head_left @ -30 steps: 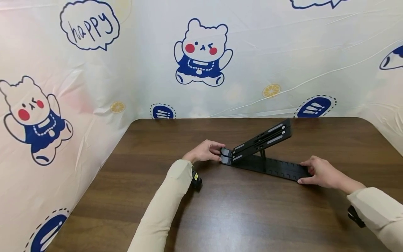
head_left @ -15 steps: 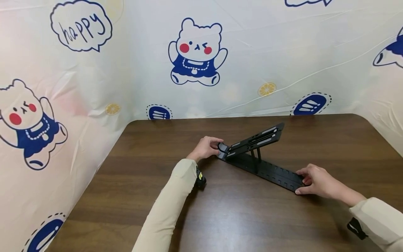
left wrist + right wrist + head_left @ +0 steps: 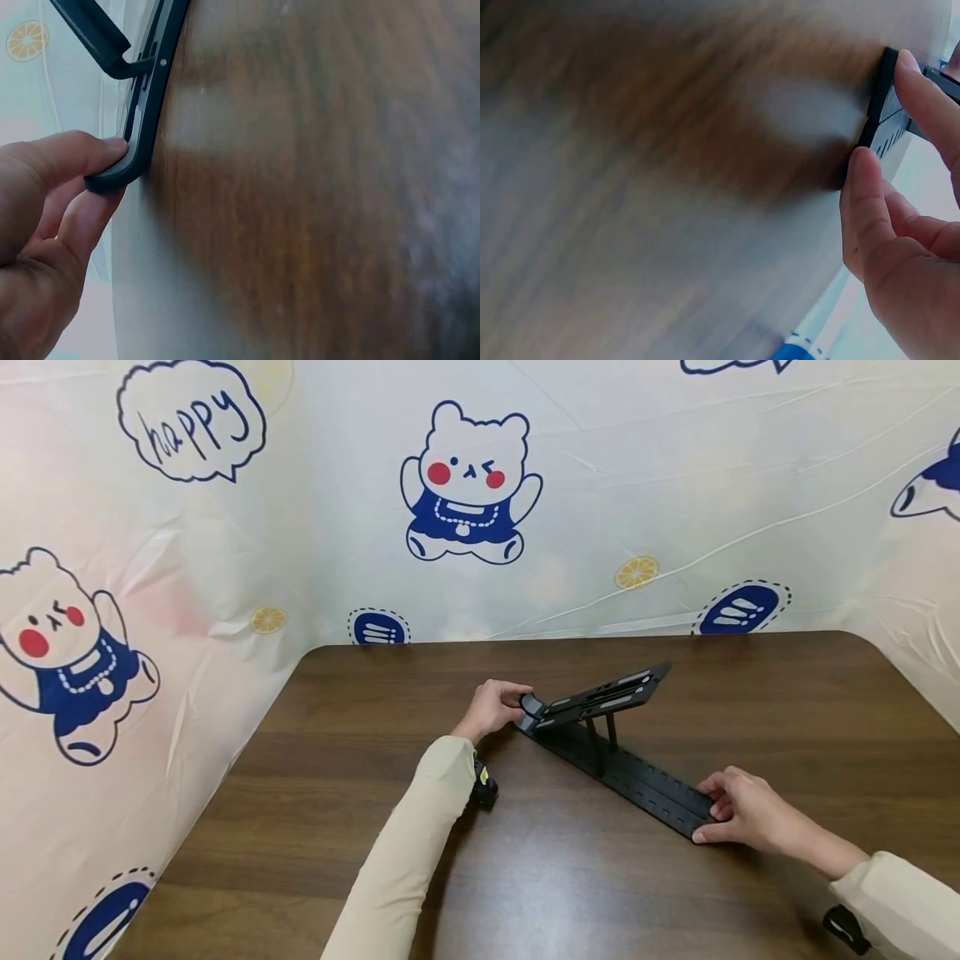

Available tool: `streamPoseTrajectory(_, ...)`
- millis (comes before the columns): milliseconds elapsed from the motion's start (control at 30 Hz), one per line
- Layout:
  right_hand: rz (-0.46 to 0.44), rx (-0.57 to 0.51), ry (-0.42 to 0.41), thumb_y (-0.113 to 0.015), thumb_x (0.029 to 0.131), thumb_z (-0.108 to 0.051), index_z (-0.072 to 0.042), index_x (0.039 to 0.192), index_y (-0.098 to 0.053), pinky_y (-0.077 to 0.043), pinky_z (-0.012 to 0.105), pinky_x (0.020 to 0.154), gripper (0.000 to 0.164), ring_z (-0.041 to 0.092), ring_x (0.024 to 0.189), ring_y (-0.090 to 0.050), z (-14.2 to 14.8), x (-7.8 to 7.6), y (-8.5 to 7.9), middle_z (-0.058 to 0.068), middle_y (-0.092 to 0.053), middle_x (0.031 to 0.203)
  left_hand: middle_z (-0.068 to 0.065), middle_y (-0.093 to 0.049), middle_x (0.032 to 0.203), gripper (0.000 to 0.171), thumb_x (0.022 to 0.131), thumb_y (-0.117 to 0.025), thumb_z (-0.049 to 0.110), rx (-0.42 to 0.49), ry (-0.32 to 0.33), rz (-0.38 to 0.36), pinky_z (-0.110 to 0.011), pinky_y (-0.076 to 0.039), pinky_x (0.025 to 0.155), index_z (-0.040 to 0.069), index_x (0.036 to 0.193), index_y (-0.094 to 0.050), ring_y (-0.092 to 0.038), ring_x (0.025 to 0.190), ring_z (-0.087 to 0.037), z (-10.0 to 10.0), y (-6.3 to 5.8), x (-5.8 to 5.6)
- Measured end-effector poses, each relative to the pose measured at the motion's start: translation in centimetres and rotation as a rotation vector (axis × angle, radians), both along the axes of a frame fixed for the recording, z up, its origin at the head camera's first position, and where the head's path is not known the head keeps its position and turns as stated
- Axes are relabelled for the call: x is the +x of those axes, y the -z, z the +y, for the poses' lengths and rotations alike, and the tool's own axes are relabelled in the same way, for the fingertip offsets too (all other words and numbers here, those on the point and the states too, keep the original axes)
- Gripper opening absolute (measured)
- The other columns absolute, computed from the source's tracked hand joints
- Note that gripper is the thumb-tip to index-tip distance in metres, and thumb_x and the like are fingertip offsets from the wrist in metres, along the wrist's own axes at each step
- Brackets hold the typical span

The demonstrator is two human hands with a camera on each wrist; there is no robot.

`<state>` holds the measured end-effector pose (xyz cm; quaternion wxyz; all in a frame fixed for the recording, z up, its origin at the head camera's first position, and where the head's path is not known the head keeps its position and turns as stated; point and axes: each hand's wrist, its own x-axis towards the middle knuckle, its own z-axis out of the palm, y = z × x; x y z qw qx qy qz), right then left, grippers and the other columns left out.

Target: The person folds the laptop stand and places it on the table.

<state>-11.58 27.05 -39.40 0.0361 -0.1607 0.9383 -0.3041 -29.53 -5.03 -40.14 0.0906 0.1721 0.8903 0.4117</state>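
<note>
A black laptop stand [image 3: 651,785] lies on the table, its long slotted base running diagonally from back left to front right. Above the base its upper panel [image 3: 607,697], with grey pads, slants up on thin support legs. At the far left end, my left hand [image 3: 492,708] pinches the grey-padded rounded tip; the left wrist view shows thumb and fingers on either side of that end [image 3: 120,171]. My right hand [image 3: 753,814] holds the near right end of the base, thumb and fingers on its opposite edges, as the right wrist view also shows at the base end [image 3: 881,105].
A brown wooden table [image 3: 360,827] spreads around the stand. Behind it and to both sides hangs a pale printed sheet [image 3: 585,485] with cartoon bears. Black devices are strapped at both wrists, the left wrist device [image 3: 484,785] beside the cuff.
The laptop stand has turned on the table: its right end swung toward me with my right hand, and its left end shifted slightly away. Both hands keep their holds. The head view shifted slightly.
</note>
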Motion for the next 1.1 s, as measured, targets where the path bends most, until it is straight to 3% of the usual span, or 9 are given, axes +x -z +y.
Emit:
streamPoseTrajectory(267,-0.044,-0.075,-0.035,-0.082,0.058,-0.025,0.004,0.086,-0.057,-0.045,0.021,0.054,0.048,0.0,0.059,-0.049,-1.3,0.4,0.1,0.0,-0.052,0.072,-0.01,-0.065,0.099,0.035,0.075,-0.064,-0.007,0.023,-0.044,0.048,-0.025,-0.049,0.071,0.007,0.107,-0.065,-0.062,0.088,-0.017,0.2,0.0,-0.4)
streamPoseTrajectory(633,-0.118,-0.128,-0.049,-0.081,0.06,-0.023,-0.002,0.077,-0.056,-0.044,0.021,0.052,0.038,0.0,0.058,-0.048,-2.5,0.7,0.5,-0.001,-0.052,0.068,-0.009,-0.065,0.1,0.031,0.076,-0.066,-0.003,0.036,-0.086,0.037,-0.024,-0.049,0.073,0.008,0.105,-0.066,-0.061,0.089,-0.016,0.7,0.3,-1.1)
streamPoseTrajectory(1100,-0.116,-0.128,-0.059,-0.081,0.06,-0.027,-0.007,0.071,-0.054,-0.041,0.02,0.049,0.035,-0.001,0.056,-0.043,-4.7,1.3,0.9,-0.005,-0.049,0.062,-0.007,-0.065,0.098,0.027,0.077,-0.066,-0.001,0.039,-0.104,0.048,-0.025,-0.048,0.074,0.01,0.102,-0.068,-0.061,0.09,-0.016,2.1,0.7,-2.1)
